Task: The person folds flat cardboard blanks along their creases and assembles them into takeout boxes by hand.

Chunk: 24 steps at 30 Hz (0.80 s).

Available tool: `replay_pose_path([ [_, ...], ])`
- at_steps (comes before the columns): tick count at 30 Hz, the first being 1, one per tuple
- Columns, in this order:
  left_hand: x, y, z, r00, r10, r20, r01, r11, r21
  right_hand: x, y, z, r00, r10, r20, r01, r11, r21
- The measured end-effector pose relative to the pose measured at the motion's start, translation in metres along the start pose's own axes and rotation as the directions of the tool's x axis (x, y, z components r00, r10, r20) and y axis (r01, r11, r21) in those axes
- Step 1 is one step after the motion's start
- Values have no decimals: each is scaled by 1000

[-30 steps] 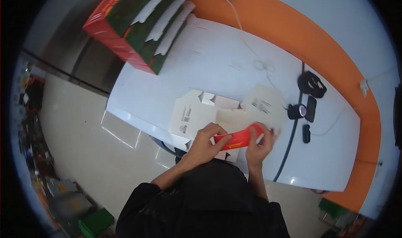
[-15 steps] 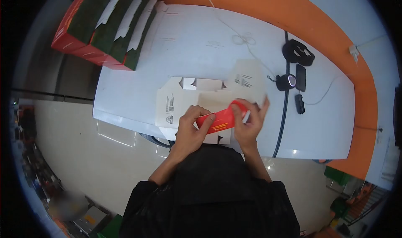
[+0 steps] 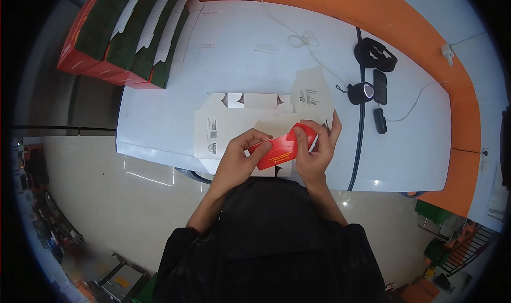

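A small red card piece (image 3: 279,153) with yellow print is held between both hands, over the near edge of the table. My left hand (image 3: 242,156) pinches its left end between thumb and fingers. At its right end, the thumb and fingers of my right hand (image 3: 317,151) press on a folded part. Beneath the hands lies an unfolded white carton (image 3: 213,122) with printed text on its left panel and cut flaps along its edges. Its right panel (image 3: 310,90) also bears print and spreads beyond my right hand. The hands hide part of the carton.
Red and green boxes (image 3: 114,52) stand at the table's back left. On the right lie a black strap (image 3: 374,54), a round black device (image 3: 361,93), a black phone-like item (image 3: 380,87) and a small black case (image 3: 379,121). Cables cross the white table (image 3: 404,159).
The view has shifted, so the table and boxes appear farther left and higher. Both hands keep hold of the red piece, whose right end now looks more folded over.
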<state>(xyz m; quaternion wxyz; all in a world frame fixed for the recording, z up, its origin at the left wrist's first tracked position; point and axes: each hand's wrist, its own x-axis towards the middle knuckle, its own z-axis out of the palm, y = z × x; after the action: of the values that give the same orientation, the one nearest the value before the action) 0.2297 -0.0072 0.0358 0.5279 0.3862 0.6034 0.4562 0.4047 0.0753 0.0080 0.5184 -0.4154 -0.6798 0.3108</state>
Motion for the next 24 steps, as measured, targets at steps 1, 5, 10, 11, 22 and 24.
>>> replay_pose_path([
  [1,0,-1,2,1000,-6,14,6,1000,-29,-2,0,-1,999,-35,6,35,999,-26],
  [5,-3,1,6,987,154,-46,-147,981,129,-6,-7,-4,990,-105,99,105,995,5],
  [10,-6,14,0,964,264,-11,-249,922,297,2,-13,-9,918,-149,368,107,985,133],
  [11,-7,16,0,956,293,-23,-269,904,333,4,-12,-11,903,-113,415,60,988,139],
  [22,10,5,-17,879,457,-134,-341,801,492,11,-16,-27,829,-81,553,75,997,34],
  [24,25,10,-26,783,570,-249,-392,763,514,13,-11,-31,859,-63,509,30,997,72],
])
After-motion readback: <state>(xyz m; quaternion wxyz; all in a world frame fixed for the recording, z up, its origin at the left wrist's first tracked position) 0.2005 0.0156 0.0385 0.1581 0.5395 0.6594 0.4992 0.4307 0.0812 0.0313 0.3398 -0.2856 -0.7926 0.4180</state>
